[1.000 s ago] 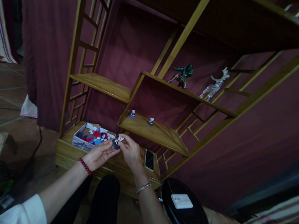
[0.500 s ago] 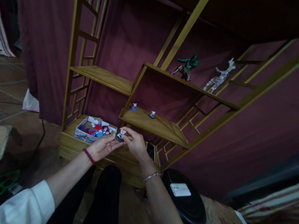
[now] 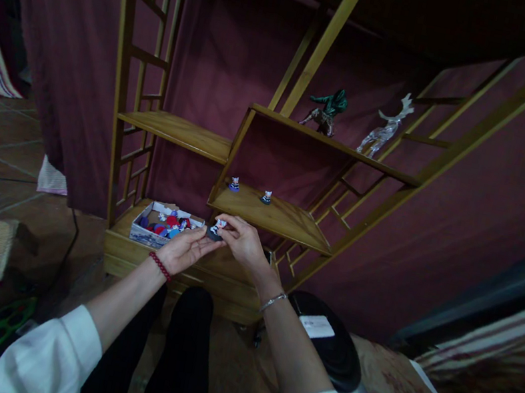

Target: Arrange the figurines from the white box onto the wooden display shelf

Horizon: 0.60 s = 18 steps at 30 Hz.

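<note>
A small white figurine [image 3: 218, 224] on a dark round base is between my two hands, in front of the lower shelf. My left hand [image 3: 184, 250], palm up, pinches the base between thumb and fingers. With thumb and fingertips, my right hand [image 3: 244, 244] grips the figurine's upper part from the right. Left of the hands stands a cardboard box [image 3: 146, 237] holding several red, blue, purple and white pieces. Two similar figurines stand upright on the lower shelf [image 3: 283, 220]: one on a purple base [image 3: 234, 185], the other on a dark base [image 3: 267, 197].
Higher on the wooden rack, a green hooded figure [image 3: 328, 110] and a clear deer statue [image 3: 386, 127] occupy the right shelf. A bare left shelf [image 3: 177, 131] juts out above the box. A black-lidded bin [image 3: 331, 351] stands at the lower right, beside my right forearm.
The figurine now leans more in my hands, and my right fingers sit slightly higher and farther right on it. The whole view has shifted a little. The shelf figurines stand as before.
</note>
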Tool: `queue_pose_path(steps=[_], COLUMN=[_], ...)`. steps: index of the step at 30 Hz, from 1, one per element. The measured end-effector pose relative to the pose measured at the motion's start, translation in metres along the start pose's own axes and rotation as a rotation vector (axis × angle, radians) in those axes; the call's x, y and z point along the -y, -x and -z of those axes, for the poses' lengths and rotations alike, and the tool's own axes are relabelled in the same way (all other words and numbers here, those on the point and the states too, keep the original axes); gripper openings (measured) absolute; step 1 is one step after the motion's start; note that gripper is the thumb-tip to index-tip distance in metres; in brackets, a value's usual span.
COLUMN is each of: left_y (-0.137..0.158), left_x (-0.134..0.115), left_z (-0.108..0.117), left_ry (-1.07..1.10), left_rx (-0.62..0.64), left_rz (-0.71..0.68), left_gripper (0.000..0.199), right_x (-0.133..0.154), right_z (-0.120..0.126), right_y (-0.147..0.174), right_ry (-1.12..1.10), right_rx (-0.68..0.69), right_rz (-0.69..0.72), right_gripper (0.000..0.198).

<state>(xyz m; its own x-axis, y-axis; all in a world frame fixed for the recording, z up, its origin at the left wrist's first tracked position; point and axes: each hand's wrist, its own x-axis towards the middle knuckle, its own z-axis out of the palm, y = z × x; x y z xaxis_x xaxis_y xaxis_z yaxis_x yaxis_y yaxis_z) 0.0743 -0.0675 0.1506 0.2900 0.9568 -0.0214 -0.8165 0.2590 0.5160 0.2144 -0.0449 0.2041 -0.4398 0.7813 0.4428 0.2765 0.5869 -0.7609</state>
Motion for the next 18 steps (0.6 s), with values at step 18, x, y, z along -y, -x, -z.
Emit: queue_pose_path(steps=[18], left_y=[-0.042], left_x=[-0.004], left_z=[-0.034], left_ry=[-0.032], left_rx=[0.106], left_rz=[0.012], left_gripper=[0.013], right_x=[-0.013], right_z=[0.05], right_y=[-0.027], right_ry=[-0.036], right_rx=[0.028], right_rz=[-0.043], right_gripper=[0.027])
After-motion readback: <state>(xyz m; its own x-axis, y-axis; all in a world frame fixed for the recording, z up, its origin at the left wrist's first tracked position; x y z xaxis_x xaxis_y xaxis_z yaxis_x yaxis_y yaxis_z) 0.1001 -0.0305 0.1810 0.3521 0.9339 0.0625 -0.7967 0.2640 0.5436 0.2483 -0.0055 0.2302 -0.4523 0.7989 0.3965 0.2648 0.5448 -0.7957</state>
